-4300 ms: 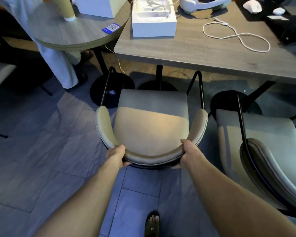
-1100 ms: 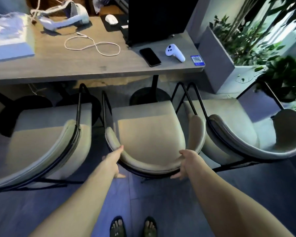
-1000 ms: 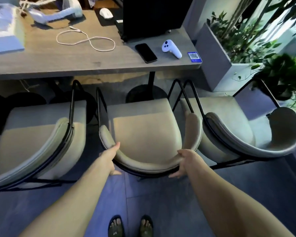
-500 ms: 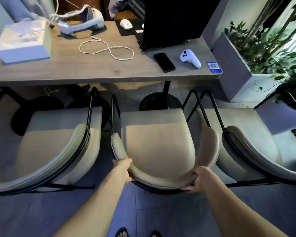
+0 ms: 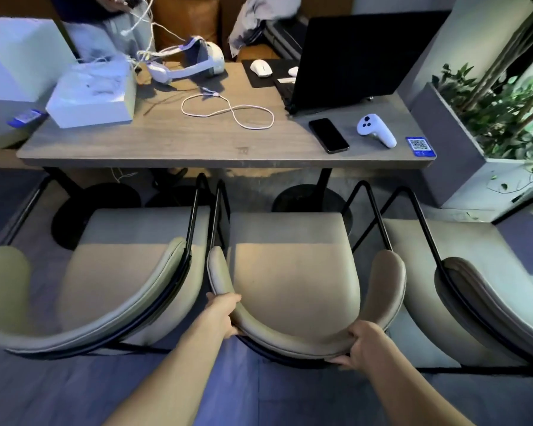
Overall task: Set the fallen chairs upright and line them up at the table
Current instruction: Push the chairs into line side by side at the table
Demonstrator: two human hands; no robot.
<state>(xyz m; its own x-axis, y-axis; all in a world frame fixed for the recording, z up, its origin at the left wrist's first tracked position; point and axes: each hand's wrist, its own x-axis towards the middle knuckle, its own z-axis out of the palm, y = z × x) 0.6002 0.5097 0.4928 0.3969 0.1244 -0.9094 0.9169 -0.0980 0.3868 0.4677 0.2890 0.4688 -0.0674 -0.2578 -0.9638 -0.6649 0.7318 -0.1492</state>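
Note:
Three beige upholstered chairs with black metal frames stand upright in a row facing the grey wooden table (image 5: 197, 146). The middle chair (image 5: 293, 272) is right in front of me. My left hand (image 5: 223, 315) grips the left part of its curved backrest. My right hand (image 5: 365, 345) grips the right part of the same backrest. The left chair (image 5: 111, 272) stands close beside it, their frames almost touching. The right chair (image 5: 480, 272) stands a little apart and runs past the frame edge.
On the table lie a white box (image 5: 93, 99), a headset (image 5: 188, 61), a looped white cable (image 5: 228, 110), an open laptop (image 5: 348, 50), a phone (image 5: 328, 135) and a white controller (image 5: 376, 130). A planter with green plants (image 5: 486, 118) stands at right. Black table bases (image 5: 308, 198) sit under the table.
Both hands have closed on the middle chair's backrest, where a second ago the left one lay loosely against it. The view has tilted up and shows more of the table.

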